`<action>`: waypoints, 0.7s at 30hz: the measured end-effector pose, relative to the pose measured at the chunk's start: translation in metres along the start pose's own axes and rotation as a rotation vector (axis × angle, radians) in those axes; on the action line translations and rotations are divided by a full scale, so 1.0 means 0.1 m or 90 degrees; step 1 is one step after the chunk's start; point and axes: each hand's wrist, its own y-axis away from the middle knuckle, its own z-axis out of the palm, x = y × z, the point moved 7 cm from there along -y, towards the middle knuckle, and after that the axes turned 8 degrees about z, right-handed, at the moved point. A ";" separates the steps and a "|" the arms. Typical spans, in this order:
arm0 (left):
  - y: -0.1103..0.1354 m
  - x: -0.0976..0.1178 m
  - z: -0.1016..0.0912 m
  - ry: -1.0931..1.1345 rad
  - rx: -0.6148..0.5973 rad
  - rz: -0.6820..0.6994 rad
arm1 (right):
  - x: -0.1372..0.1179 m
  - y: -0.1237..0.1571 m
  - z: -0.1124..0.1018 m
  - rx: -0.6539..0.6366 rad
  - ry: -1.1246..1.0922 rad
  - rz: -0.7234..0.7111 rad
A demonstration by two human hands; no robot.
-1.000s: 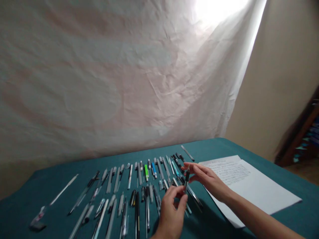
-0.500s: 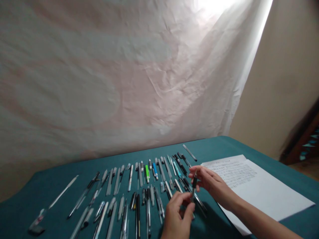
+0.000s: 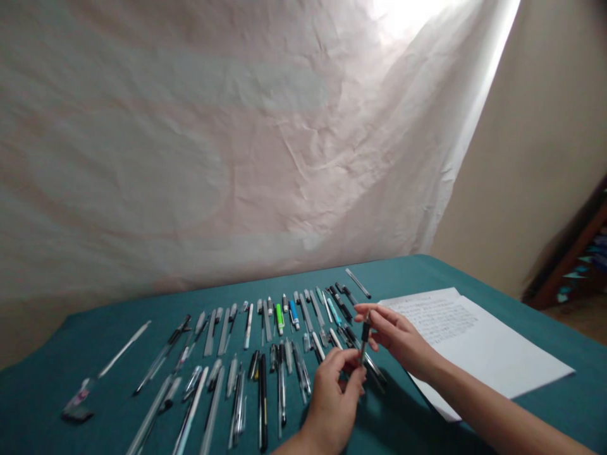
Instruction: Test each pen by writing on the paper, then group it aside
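Observation:
Over the front right of the pens, a pen with a clear barrel and a dark grip stands nearly upright between my two hands. My left hand pinches its lower end between thumb and fingers. At its upper end are the thumb and fingertips of my right hand, closed around the tip. Below and beside my hands lie several pens and caps in rows, among them a green pen, a blue one, a teal one and a black one.
Handwritten white sheets lie on the green tabletop to the right, partly under my right forearm. One clear pen lies apart at the back. A thin white stick-like piece is at far left. A pale sheet hangs behind.
Both hands and the pen appear slightly higher and further left, while the whole view has shifted a little. The hold on the pen looks much the same.

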 end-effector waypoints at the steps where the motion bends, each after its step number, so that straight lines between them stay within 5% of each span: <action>1: 0.00 0.00 0.00 -0.002 0.001 0.002 | 0.00 0.00 0.01 -0.005 -0.007 0.005; 21: 0.00 -0.06 0.00 0.026 0.006 -0.001 | -0.03 -0.02 0.00 0.012 0.008 -0.020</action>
